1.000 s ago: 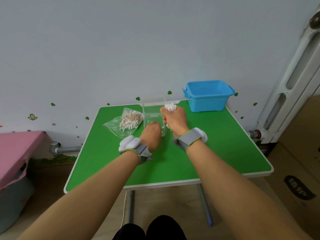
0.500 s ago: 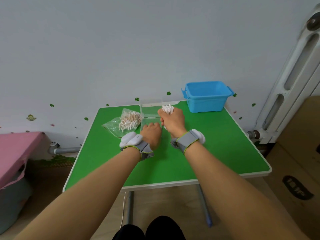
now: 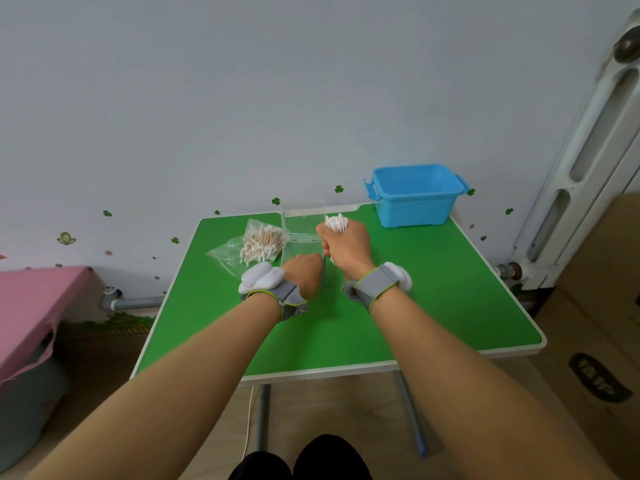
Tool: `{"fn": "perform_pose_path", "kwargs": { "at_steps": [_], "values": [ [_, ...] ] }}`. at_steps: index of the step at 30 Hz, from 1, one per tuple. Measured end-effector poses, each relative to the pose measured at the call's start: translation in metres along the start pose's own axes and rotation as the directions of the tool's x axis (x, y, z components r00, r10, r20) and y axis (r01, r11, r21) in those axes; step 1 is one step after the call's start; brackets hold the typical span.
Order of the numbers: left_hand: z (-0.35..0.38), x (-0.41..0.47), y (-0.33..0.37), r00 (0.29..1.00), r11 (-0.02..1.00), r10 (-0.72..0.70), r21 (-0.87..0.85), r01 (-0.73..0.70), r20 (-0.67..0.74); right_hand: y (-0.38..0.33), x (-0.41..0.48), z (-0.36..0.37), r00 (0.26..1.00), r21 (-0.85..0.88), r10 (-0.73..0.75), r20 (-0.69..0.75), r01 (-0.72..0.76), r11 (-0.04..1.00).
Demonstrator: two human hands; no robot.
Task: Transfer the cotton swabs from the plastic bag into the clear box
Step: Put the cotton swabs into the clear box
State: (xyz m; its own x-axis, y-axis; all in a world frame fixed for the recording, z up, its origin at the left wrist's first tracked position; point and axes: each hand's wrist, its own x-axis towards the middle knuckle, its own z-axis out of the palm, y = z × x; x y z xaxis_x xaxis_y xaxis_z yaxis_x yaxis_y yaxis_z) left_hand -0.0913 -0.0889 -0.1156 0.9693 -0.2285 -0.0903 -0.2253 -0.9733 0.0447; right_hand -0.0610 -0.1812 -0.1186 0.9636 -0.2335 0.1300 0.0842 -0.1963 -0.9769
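Observation:
A clear box [image 3: 303, 226] with its lid raised stands at the middle back of the green table [image 3: 433, 306]. My left hand [image 3: 306, 273] grips the box's near side. My right hand [image 3: 346, 245] is closed around a bundle of cotton swabs [image 3: 336, 223], white tips sticking up, at the box's right edge. Left of the box lies the plastic bag [image 3: 242, 252] with many swabs still inside.
A blue plastic tub [image 3: 415, 195] sits at the table's back right corner. A radiator [image 3: 585, 161] and cardboard boxes [image 3: 602, 334] stand to the right, and a pink-covered surface [image 3: 31, 306] to the left. The wall is directly behind the table.
My right hand with the swab bundle has shifted slightly left, closer to the box. My left hand keeps its hold on the box.

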Motion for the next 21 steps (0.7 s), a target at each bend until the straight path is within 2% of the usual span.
{"fn": "perform_pose_path", "kwargs": {
  "at_steps": [4, 10, 15, 21],
  "values": [
    [-0.007, 0.000, 0.002, 0.996, 1.000, 0.005, 0.000, -0.005, 0.090, 0.002, 0.000, 0.000, 1.000, -0.017, -0.015, 0.010, 0.015, 1.000],
    [-0.014, -0.005, 0.003, 0.996, 0.999, 0.037, -0.030, -0.035, 0.080, 0.003, 0.002, 0.001, 1.000, -0.055, -0.015, 0.019, 0.016, 0.998],
    [-0.024, -0.007, 0.001, 0.980, 0.993, 0.111, -0.045, -0.105, 0.164, 0.006, 0.001, 0.002, 0.999, -0.113, -0.025, 0.035, 0.029, 0.993],
    [-0.021, -0.008, -0.001, 0.982, 0.987, 0.162, -0.024, -0.161, 0.093, 0.008, 0.003, -0.001, 0.999, -0.145, -0.005, 0.039, 0.010, 0.989]
  ]
}}
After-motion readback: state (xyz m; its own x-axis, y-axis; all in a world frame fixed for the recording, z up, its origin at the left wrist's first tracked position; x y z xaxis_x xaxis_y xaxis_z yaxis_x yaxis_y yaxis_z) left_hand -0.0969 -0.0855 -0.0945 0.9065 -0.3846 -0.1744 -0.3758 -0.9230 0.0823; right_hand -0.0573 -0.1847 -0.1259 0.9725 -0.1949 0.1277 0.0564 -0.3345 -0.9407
